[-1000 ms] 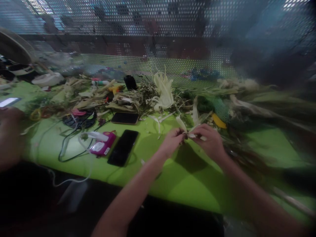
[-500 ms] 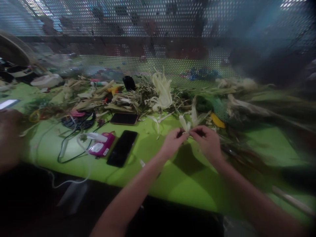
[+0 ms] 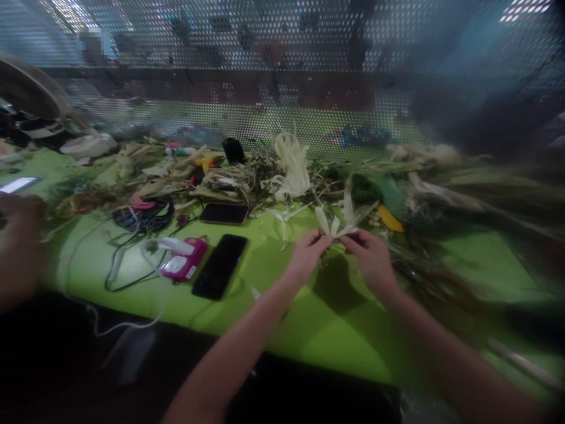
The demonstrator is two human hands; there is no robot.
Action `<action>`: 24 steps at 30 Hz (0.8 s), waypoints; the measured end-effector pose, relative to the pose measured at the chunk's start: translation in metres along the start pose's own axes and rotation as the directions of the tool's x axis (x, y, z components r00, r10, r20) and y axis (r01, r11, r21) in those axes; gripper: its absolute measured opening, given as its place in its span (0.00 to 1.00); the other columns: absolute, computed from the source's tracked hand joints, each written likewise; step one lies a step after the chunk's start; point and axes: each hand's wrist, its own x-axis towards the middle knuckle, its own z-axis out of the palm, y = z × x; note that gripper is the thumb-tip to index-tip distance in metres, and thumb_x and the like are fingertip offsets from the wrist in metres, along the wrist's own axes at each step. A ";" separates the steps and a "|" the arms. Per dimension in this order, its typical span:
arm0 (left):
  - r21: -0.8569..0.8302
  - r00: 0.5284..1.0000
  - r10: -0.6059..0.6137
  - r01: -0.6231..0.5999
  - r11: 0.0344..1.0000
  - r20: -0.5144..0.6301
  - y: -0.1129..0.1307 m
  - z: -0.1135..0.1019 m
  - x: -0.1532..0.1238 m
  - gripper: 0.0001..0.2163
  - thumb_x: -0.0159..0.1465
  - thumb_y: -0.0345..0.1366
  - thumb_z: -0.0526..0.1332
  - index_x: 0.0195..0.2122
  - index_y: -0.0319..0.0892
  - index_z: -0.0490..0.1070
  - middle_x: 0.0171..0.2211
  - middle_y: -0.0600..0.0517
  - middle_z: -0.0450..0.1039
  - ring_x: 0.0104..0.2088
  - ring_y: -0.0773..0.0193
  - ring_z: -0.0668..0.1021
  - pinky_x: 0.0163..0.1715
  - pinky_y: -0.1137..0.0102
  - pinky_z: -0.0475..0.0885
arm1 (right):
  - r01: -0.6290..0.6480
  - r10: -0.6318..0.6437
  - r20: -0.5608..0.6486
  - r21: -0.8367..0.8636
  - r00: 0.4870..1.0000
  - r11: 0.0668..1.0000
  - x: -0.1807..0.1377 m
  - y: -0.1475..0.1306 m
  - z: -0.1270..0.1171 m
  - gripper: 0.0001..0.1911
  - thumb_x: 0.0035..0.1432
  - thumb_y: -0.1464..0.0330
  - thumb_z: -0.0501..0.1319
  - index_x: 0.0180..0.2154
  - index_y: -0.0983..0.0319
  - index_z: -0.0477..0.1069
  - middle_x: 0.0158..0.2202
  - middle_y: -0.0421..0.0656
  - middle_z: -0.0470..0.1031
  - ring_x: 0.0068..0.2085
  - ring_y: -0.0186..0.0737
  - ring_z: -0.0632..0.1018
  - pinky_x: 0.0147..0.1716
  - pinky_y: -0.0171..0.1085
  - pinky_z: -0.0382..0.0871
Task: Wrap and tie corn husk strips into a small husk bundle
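Observation:
Pale strips of corn husk (image 3: pixel 335 226) stand up fanned out between my two hands. My left hand (image 3: pixel 308 254) pinches the base of the strips from the left, its fingers closed. From the right, my right hand (image 3: pixel 369 254) pinches the same piece with thumb and forefinger, close to the left fingertips. Behind my right hand a longer upright husk (image 3: pixel 348 203) rises, and I cannot tell if it is part of the held piece. Farther back stands a large bundle of pale husks (image 3: pixel 291 168). Small husk scraps (image 3: pixel 283 221) lie left of my hands.
Two dark phones (image 3: pixel 220 266) (image 3: pixel 223 213) and a magenta power adapter (image 3: pixel 185 259) with cables lie to the left on the green table (image 3: pixel 348 341). Dried plant heaps (image 3: pixel 220 179) line a perforated screen (image 3: pixel 273 88). At far left is another person's blurred hand (image 3: pixel 20 235).
The husk strips between my fingers have spread wider, with the left strip leaning farther left. My hands have shifted only slightly.

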 end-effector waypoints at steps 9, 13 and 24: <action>0.395 0.995 0.101 -0.099 0.913 0.013 -0.004 0.000 0.003 0.03 0.59 0.32 0.58 0.29 0.40 0.68 0.25 0.56 0.66 0.28 0.69 0.66 0.29 0.72 0.59 | 0.469 -0.455 0.128 -0.355 0.881 0.809 -0.007 -0.004 -0.005 0.04 0.59 0.67 0.64 0.35 0.59 0.78 0.33 0.42 0.78 0.34 0.39 0.76 0.33 0.37 0.69; 0.520 0.975 0.195 -0.223 0.824 0.109 -0.001 0.001 0.001 0.03 0.59 0.31 0.57 0.29 0.40 0.69 0.29 0.53 0.69 0.32 0.66 0.69 0.32 0.71 0.61 | 0.480 -0.456 0.161 -0.410 0.875 0.776 -0.003 -0.002 -0.008 0.04 0.60 0.68 0.63 0.35 0.58 0.78 0.33 0.42 0.76 0.33 0.38 0.75 0.32 0.37 0.68; 0.480 0.940 0.240 -0.331 0.813 0.242 0.006 0.002 -0.002 0.06 0.63 0.36 0.58 0.32 0.39 0.72 0.32 0.51 0.70 0.35 0.63 0.71 0.36 0.69 0.64 | -0.038 0.040 0.094 -0.032 0.995 0.999 0.009 0.001 -0.010 0.17 0.45 0.59 0.72 0.35 0.60 0.74 0.30 0.40 0.75 0.31 0.37 0.73 0.32 0.37 0.67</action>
